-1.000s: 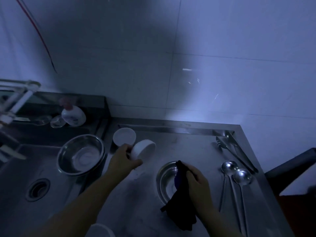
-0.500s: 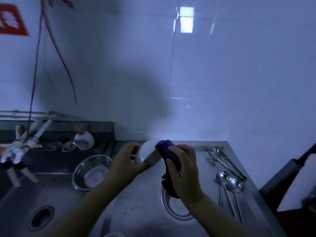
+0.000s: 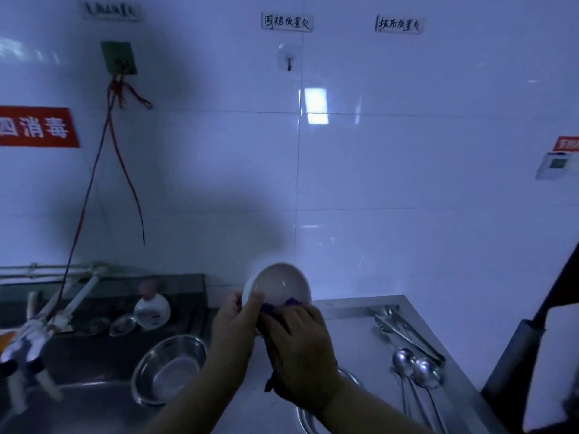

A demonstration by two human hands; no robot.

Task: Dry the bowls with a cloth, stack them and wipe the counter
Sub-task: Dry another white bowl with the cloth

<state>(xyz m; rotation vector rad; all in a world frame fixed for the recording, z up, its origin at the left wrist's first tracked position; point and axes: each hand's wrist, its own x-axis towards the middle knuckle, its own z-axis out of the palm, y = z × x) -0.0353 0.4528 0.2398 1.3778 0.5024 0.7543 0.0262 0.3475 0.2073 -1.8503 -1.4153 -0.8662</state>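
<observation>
I hold a small white bowl [image 3: 279, 285] tilted up in front of me, its inside facing the camera. My left hand [image 3: 233, 321] grips its left rim with the thumb inside. My right hand [image 3: 297, 343] presses a purple cloth [image 3: 275, 306] against the bowl's lower edge; most of the cloth is hidden under that hand. Both hands are raised above the steel counter [image 3: 354, 311].
A steel bowl [image 3: 169, 371] leans at the sink's right edge, and another steel bowl rim [image 3: 305, 418] shows under my right arm. Tongs [image 3: 404, 328] and two ladles [image 3: 416, 369] lie on the right. A soap bottle [image 3: 152, 310] stands behind the sink, a faucet [image 3: 37, 324] to the left.
The bowl came off the counter, rose and turned its inside toward me. My right hand brought the cloth up from the steel bowl onto it. The view tilted upward to the wall.
</observation>
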